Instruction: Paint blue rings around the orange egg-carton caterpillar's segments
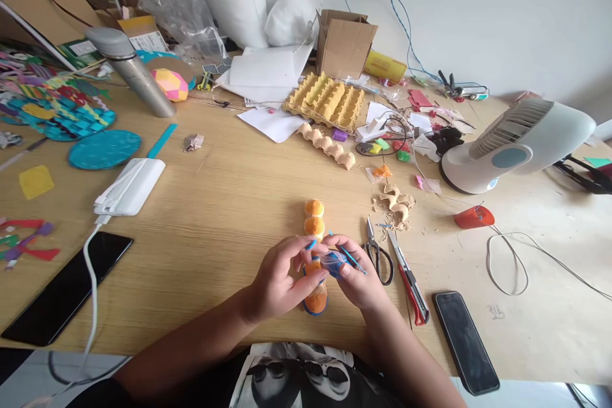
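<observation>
In the head view, my left hand (281, 277) pinches a small bit of blue clay (310, 245) between its fingertips. My right hand (361, 280) is closed around a packet of blue clay (333, 261) in clear plastic, with a thin blue stick (354, 259) also between its fingers. Both hands meet above an orange-painted egg-carton strip (314, 226), hiding its middle. Blue clay edges the strip's near end. Just right of my right hand lie black-handled scissors (378, 255) and a red utility knife (412, 287).
Carton scraps (398, 203) lie beyond the scissors. A yellow egg tray (327, 102) and a cut carton strip (327, 145) are farther back. A white fan (516, 143) and a phone (466, 341) stand right; a power bank (131, 186), tablet (67, 287) and steel bottle (136, 73) left.
</observation>
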### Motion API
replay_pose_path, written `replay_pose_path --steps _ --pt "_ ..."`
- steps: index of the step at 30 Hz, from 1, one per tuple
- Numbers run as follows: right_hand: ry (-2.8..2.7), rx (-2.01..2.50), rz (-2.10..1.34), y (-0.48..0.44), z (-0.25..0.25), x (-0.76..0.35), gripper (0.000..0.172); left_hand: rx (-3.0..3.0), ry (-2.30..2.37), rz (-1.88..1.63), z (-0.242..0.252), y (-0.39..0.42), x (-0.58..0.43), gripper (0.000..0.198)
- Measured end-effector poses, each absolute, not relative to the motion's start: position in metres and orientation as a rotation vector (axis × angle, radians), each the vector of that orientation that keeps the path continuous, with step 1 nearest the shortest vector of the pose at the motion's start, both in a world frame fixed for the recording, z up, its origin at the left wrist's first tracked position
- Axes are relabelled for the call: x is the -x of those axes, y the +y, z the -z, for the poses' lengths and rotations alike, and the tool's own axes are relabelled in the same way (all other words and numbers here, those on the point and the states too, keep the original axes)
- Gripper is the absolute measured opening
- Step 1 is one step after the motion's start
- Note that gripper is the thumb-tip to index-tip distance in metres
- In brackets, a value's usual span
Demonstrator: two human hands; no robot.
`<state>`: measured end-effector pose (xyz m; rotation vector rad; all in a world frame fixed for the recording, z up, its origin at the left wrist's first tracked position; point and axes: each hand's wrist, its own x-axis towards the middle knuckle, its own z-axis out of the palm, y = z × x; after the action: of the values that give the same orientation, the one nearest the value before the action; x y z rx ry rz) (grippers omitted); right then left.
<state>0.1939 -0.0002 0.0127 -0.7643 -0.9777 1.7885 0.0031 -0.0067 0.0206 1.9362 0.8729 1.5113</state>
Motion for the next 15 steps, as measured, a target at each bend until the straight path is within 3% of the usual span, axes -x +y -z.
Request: replay_pose_path --steps 6,15 --pt "-1.061 0.836 -1.661 -0.001 -0.004 -0.196 0.037 -1.932 0.984 -1.416 -0.019 -0.006 -0.004 0.079" --pt "-1.461 0.926 -1.206 -0.001 -0.024 -0.194 0.019 -1.437 1.019 -1.297 -0.03 -0.006 -0.01 0.057"
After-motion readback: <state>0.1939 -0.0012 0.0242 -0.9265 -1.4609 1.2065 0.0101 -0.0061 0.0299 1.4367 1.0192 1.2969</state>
